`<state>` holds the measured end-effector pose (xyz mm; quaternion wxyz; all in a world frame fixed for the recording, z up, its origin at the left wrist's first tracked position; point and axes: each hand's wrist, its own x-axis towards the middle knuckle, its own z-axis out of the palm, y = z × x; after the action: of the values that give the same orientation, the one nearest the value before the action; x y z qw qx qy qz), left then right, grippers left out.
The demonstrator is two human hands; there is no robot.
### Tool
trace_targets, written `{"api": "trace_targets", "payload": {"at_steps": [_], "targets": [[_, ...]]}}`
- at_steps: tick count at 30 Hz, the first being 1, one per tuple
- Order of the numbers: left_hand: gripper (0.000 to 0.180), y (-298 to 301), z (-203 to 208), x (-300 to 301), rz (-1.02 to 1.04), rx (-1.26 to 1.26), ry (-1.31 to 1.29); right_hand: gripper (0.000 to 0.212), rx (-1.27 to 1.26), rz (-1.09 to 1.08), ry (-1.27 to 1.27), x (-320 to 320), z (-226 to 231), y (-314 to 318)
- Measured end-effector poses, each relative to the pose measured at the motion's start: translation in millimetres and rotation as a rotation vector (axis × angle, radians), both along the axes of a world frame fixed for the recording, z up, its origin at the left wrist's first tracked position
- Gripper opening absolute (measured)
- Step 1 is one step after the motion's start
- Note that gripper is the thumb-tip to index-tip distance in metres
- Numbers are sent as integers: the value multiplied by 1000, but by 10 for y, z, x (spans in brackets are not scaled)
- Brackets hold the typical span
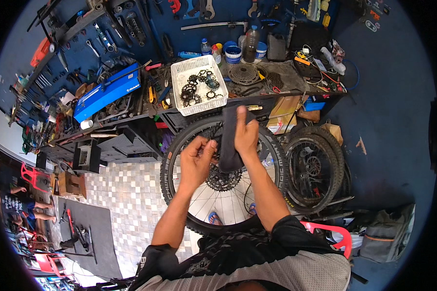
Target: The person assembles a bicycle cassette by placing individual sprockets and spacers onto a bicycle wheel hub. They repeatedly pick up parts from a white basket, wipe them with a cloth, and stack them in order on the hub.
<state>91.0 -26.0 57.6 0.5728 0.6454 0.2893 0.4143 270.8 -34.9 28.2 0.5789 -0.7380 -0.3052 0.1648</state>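
Observation:
A bicycle wheel (172, 199) with a knobby tyre is in front of me, my forearms reaching over it. At its middle is a dark cassette (223, 182), partly covered from above. My right hand (246, 138) is closed on a long dark cloth (230, 155), thumb pointing up, and the cloth hangs down over the hub area. Just left of it, my left hand (195, 164) is closed in a pinch. Something dark and small is at its fingertips, too hidden to name. Beyond the wheel, a white plastic basket (178, 77) holds several loose dark sprockets (192, 89).
A cluttered workbench (286, 72) runs across the back, carrying a large cassette (244, 73), bottles, tubs and a blue box (109, 92). More wheels (315, 169) lean at the right. A red chair (342, 237) is close behind my right arm. Another person (26, 206) is at far left.

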Motion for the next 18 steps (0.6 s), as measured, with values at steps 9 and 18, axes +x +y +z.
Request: {"api": "trace_targets", "payload": {"at_steps": [9,18], "targets": [[20,-189,-119,-108,172,-371,-432,73,540,72,911,320,34,-434],[17,-230,29,-56,177,-358,-486,83,348,87,877,-99,357,-787]]}}
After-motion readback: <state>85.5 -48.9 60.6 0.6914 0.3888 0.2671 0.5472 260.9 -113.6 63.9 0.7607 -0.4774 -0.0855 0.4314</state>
